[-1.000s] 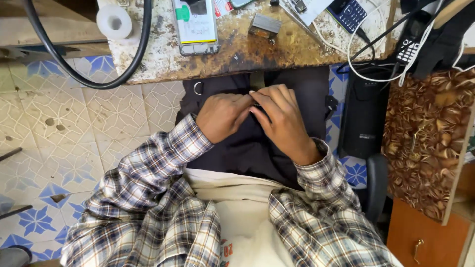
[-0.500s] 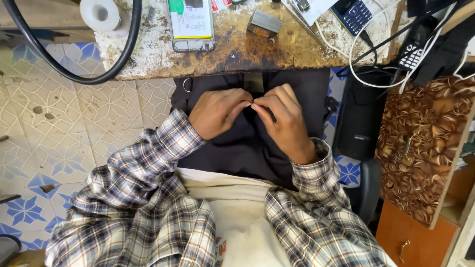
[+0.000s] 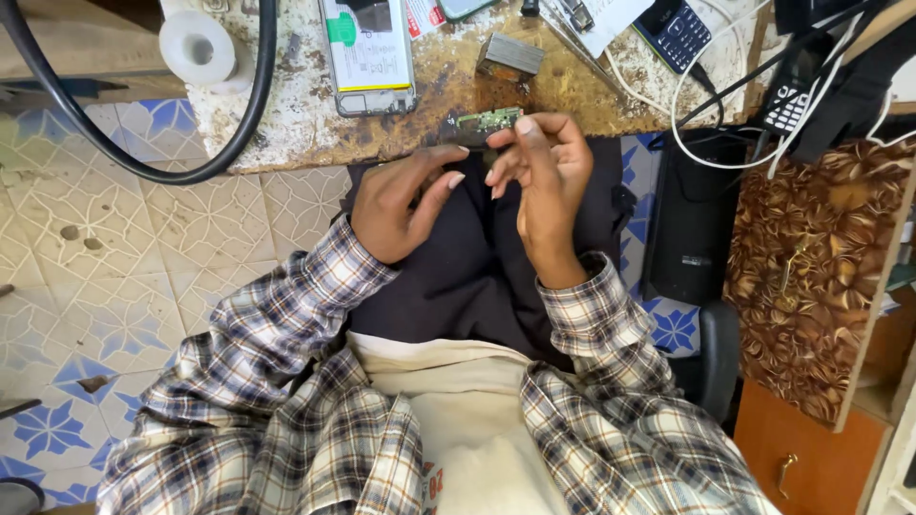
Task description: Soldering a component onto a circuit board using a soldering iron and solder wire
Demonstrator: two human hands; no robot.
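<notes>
Small green circuit board (image 3: 489, 120) at upper centre of frame, just over table (image 3: 286, 124) edge. Right hand (image 3: 539, 176) pinches its right end between thumb and fingertips. Left hand (image 3: 405, 195) just left and below, fingers curled, thumb tip at board's dark left end; contact unclear. Opened phone (image 3: 367, 52) on table, upper left of board.

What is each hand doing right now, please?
Left hand: shut on the small circuit board, pinching its end.
Right hand: shut on the same board.
</notes>
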